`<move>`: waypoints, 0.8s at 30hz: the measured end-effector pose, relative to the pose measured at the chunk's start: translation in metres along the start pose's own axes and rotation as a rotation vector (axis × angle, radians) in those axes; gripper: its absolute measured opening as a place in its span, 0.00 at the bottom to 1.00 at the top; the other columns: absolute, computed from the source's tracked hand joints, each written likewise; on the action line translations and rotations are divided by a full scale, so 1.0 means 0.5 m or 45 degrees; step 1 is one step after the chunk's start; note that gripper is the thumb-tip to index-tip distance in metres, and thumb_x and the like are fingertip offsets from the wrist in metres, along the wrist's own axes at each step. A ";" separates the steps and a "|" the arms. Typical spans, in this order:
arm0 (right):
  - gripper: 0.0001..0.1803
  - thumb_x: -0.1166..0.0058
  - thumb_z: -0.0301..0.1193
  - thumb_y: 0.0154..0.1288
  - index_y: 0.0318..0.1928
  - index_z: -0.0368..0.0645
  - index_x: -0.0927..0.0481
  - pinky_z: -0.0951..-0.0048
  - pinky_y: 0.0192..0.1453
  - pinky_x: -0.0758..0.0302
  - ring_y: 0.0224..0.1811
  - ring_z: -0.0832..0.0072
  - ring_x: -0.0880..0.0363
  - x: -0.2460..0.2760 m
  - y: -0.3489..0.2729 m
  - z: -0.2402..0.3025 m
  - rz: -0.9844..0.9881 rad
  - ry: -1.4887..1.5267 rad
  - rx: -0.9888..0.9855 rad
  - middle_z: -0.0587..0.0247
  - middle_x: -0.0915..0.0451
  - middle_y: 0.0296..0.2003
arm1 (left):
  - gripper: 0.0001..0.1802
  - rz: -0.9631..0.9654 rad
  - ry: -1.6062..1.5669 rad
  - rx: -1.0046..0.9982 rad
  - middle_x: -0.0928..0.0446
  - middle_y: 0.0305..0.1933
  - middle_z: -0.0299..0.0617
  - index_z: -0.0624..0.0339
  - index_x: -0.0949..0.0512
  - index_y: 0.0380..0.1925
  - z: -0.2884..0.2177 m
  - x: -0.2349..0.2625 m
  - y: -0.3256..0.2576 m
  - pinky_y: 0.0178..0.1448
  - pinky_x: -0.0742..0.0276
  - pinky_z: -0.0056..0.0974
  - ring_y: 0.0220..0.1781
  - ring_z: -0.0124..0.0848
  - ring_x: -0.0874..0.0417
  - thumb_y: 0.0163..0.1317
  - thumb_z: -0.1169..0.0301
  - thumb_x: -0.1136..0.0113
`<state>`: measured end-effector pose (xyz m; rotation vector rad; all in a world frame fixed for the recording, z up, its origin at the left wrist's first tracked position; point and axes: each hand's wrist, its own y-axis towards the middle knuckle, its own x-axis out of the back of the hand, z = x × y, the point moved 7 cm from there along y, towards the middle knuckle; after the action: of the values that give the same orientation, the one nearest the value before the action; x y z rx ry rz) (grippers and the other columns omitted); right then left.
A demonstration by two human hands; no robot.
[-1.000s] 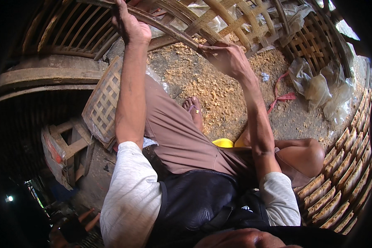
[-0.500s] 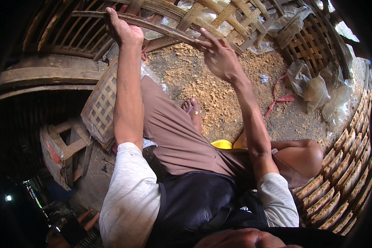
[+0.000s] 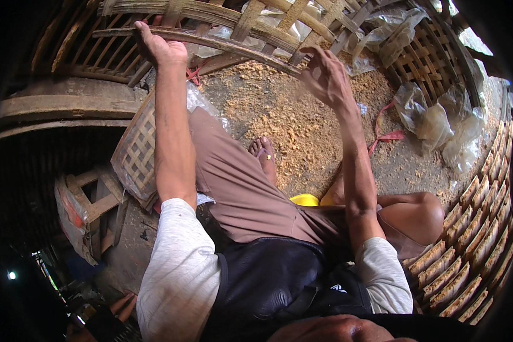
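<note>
A woven bamboo lattice tray (image 3: 246,21) is held up at the top of the view, its long near edge strip slanting down to the right. My left hand (image 3: 162,50) is closed on the left part of that strip, the thumb above and the other fingers mostly hidden behind. Beside the strip's right end is my right hand (image 3: 328,78), its fingers loosely bent and apart, slightly blurred, with nothing visible in them. Clear plastic sheets (image 3: 390,37) show behind and beside the lattice.
Brown crumbs (image 3: 285,122) are scattered over the floor, with a red strip (image 3: 390,135) and crumpled plastic bags (image 3: 439,125) at right. A lattice panel (image 3: 137,142) leans by my left arm, near a wooden stool (image 3: 91,199). Rows of crumb-coated slabs (image 3: 467,245) stand at lower right.
My right hand has shifted right and its fingers have come off the strip, bending from outstretched. The left hand and the tray's edge have moved slightly down and left.
</note>
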<state>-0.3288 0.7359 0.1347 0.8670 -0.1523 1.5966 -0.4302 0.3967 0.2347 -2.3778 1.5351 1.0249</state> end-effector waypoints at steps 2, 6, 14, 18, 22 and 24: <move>0.26 0.44 0.31 0.64 0.63 0.49 0.30 0.61 0.56 0.24 0.41 0.71 0.24 0.015 -0.002 -0.005 -0.147 0.083 0.120 0.66 0.15 0.43 | 0.20 -0.006 -0.008 0.060 0.26 0.43 0.40 0.48 0.35 0.49 0.022 0.001 -0.002 0.55 0.20 0.54 0.48 0.41 0.20 0.72 0.46 0.51; 0.33 0.44 0.26 0.61 0.68 0.56 0.33 0.58 0.61 0.25 0.45 0.70 0.23 -0.013 0.003 0.099 -0.046 -0.007 0.152 0.68 0.15 0.49 | 0.20 -0.068 -0.018 0.048 0.27 0.44 0.40 0.47 0.34 0.49 0.011 0.015 0.003 0.54 0.20 0.56 0.48 0.42 0.20 0.72 0.46 0.50; 0.25 0.47 0.31 0.66 0.64 0.48 0.28 0.66 0.46 0.16 0.35 0.74 0.17 0.041 0.000 -0.016 -0.097 0.115 0.051 0.60 0.14 0.39 | 0.29 -0.055 0.045 -0.024 0.28 0.47 0.39 0.49 0.35 0.55 0.007 0.025 0.011 0.58 0.25 0.51 0.51 0.39 0.23 0.68 0.40 0.48; 0.34 0.47 0.27 0.64 0.71 0.53 0.36 0.64 0.59 0.24 0.46 0.70 0.23 -0.008 0.002 0.065 -0.058 0.046 0.078 0.68 0.14 0.49 | 0.29 -0.078 0.054 -0.031 0.29 0.47 0.40 0.50 0.35 0.55 0.001 0.035 0.016 0.58 0.24 0.51 0.51 0.39 0.23 0.69 0.40 0.49; 0.37 0.45 0.28 0.64 0.73 0.56 0.39 0.65 0.61 0.27 0.49 0.71 0.27 -0.025 -0.024 0.006 -0.084 0.090 0.011 0.73 0.16 0.53 | 0.21 -0.125 -0.005 -0.034 0.28 0.45 0.39 0.46 0.36 0.51 -0.007 0.061 0.039 0.53 0.22 0.54 0.48 0.40 0.21 0.71 0.45 0.50; 0.33 0.45 0.31 0.65 0.70 0.52 0.36 0.68 0.52 0.23 0.41 0.73 0.24 -0.014 -0.043 -0.089 -0.093 -0.016 -0.042 0.63 0.14 0.43 | 0.21 -0.124 -0.007 -0.047 0.28 0.45 0.39 0.46 0.36 0.50 -0.003 0.063 0.047 0.54 0.21 0.53 0.47 0.40 0.21 0.71 0.45 0.50</move>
<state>-0.3294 0.7600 0.0912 0.8481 -0.1539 1.5165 -0.4416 0.3608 0.2225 -2.4451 1.3952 1.0461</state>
